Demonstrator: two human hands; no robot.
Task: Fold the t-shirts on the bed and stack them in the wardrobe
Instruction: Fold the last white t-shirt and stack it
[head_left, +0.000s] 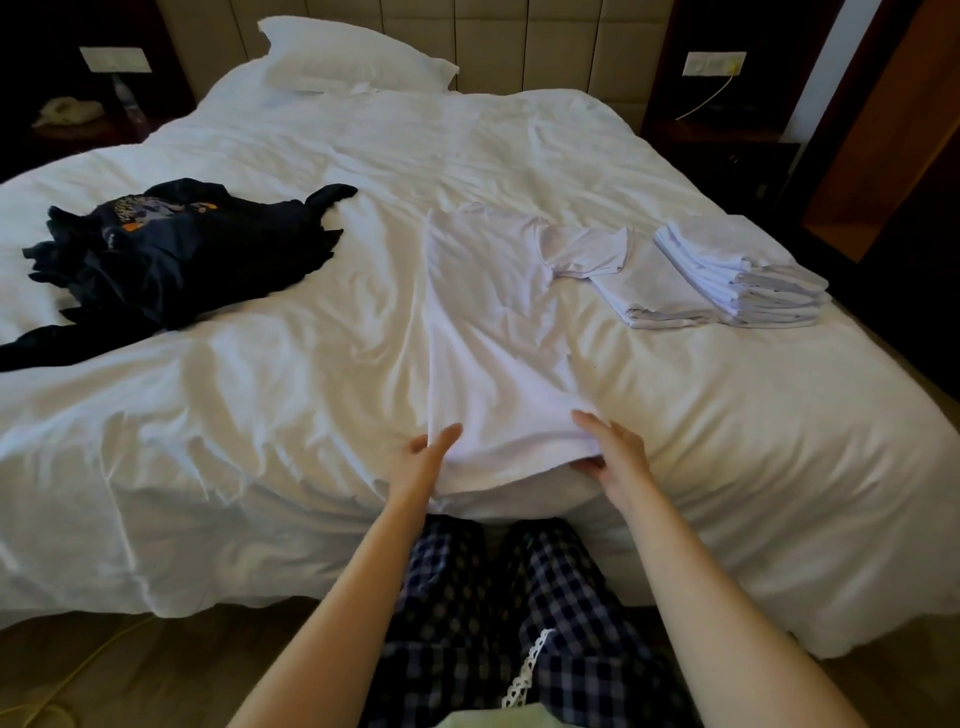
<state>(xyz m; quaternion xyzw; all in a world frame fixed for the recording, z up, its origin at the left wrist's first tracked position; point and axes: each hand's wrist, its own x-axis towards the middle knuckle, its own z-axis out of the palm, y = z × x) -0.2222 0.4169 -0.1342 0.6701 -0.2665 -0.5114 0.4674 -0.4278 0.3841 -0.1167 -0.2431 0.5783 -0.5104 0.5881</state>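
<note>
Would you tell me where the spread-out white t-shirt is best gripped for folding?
Grip the white t-shirt at its two hem corners, coming from the foot of the bed: it lies flat with the hem nearest, where the left hand and right hand hold it.

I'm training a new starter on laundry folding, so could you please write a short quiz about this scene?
1. True or false: the folded stack lies left of the white t-shirt.
2. Both hands hold the white t-shirt at its: A collar, B near hem, C sleeve?
3. What colour is the unfolded pile?
Key: 1 false, it lies to the right; 2 B, left hand and right hand grip it there; 3 dark navy.
</note>
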